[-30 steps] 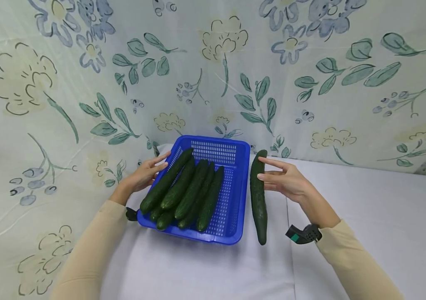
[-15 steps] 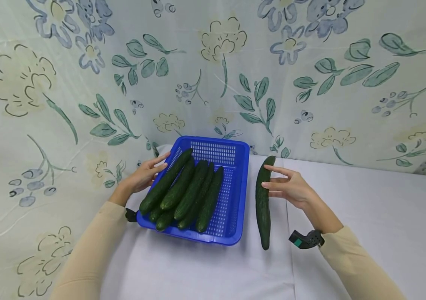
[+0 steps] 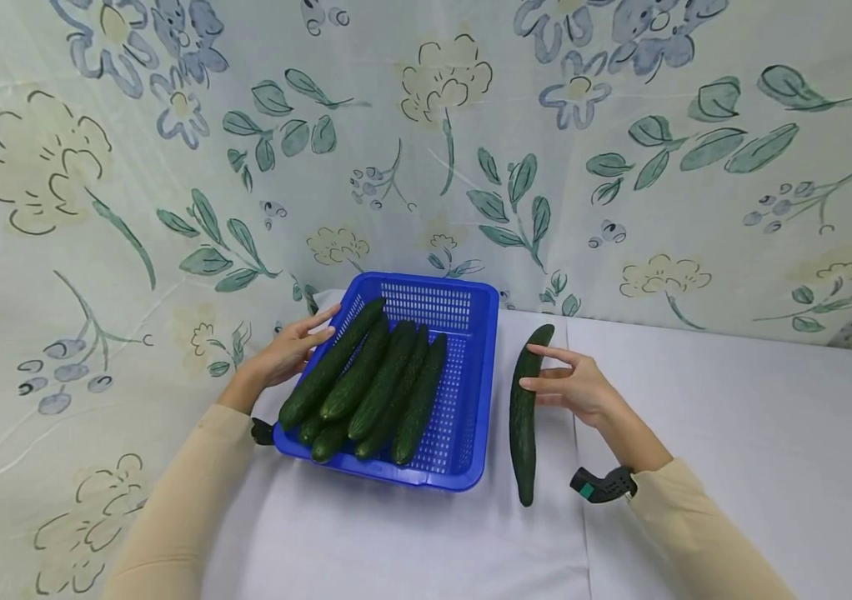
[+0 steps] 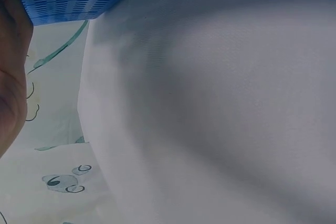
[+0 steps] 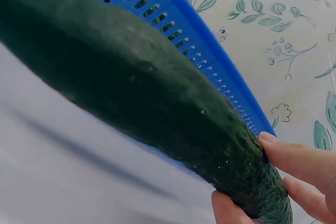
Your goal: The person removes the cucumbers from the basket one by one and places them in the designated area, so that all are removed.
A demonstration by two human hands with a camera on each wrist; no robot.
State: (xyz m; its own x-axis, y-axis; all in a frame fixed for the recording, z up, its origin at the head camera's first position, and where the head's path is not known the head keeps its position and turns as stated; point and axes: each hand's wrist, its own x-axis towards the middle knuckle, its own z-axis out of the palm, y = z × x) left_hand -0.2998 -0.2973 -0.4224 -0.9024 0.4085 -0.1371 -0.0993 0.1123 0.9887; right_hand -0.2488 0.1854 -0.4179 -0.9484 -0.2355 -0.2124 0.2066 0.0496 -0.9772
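In the head view, a long dark green cucumber point(image 3: 523, 433) hangs over the white cloth, right of the blue basket point(image 3: 474, 450). My right hand point(image 3: 576, 385) pinches it near its upper end, thumb on one side and fingers on the other; the right wrist view shows this grip on the cucumber point(image 5: 136, 82) close up. Several more cucumbers point(image 3: 384, 383) lie side by side in the left part of the basket. My left hand point(image 3: 287, 352) touches the basket's left rim with fairly straight fingers; its lower fingers are hidden. The left wrist view shows little of this hand point(image 4: 11, 77).
White cloth point(image 3: 411, 542) covers the table. Behind and to the left hangs a floral curtain point(image 3: 246, 233). The basket's slotted floor shows on its right side.
My right hand has brought the cucumber away from the basket's right side and toward me, its upper end tilting rightward. The left hand and basket have stayed put.
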